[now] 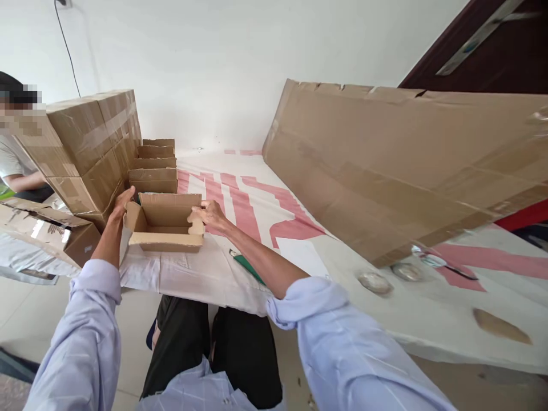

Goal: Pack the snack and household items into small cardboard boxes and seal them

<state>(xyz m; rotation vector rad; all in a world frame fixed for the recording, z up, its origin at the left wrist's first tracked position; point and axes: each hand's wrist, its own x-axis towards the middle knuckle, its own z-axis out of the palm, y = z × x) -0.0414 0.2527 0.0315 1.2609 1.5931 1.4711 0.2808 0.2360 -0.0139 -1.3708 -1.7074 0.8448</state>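
Note:
A small open cardboard box (pixel 171 242) sits near the front edge of the table, its inside bare in the part I can see. On its right side, my right hand (pixel 210 214) pinches the side flap between thumb and fingers. My left hand (pixel 123 204) is closed at the box's left flap, with some fingers hidden behind the cardboard. Directly behind stands a row of several open cardboard boxes (pixel 153 174). A green object with a dark tip (pixel 248 267) lies partly under my right forearm.
Taped cartons (pixel 92 137) are stacked at the left, with another carton (pixel 51 225) in front. A large cardboard sheet (pixel 385 165) leans at the right. Clear tape rolls (pixel 374 282) and a brown scrap (pixel 502 326) lie on the white-and-red tablecloth (pixel 222 194). Another person's arm (pixel 28 181) shows far left.

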